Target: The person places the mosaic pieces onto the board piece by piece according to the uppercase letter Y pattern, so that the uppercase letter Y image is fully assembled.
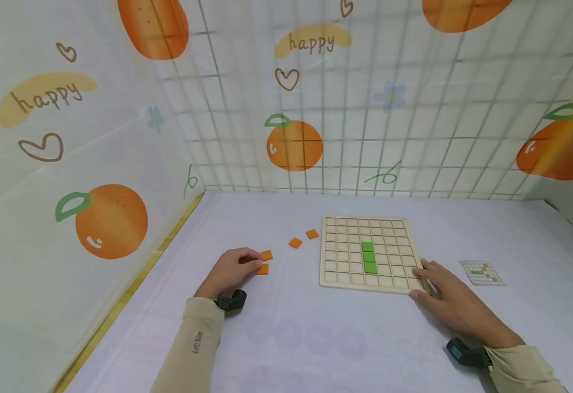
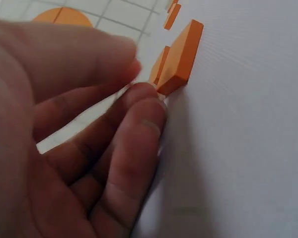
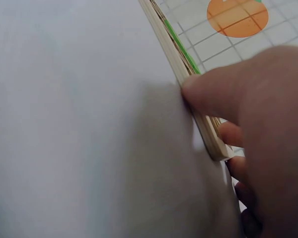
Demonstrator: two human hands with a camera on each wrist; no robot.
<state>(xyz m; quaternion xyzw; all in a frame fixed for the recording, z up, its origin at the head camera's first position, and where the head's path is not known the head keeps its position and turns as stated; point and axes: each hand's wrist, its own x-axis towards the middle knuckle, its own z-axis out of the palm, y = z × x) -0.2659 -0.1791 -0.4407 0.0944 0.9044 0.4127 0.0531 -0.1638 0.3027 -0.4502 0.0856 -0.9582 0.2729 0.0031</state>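
A wooden grid board lies on the table with a column of green square tiles in it. My right hand holds the board's near right corner, thumb at the front edge and fingers by the right side. In the right wrist view the thumb presses the board's edge. To the left, my left hand is beside two loose orange square tiles, a nearer one and a farther one. In the left wrist view its fingertips are right at an orange tile, with thumb and fingers apart.
Two more orange tiles lie between the left hand and the board. A small pattern card with a printed grid lies right of the right hand. Printed cloth walls close off the back and left of the white table.
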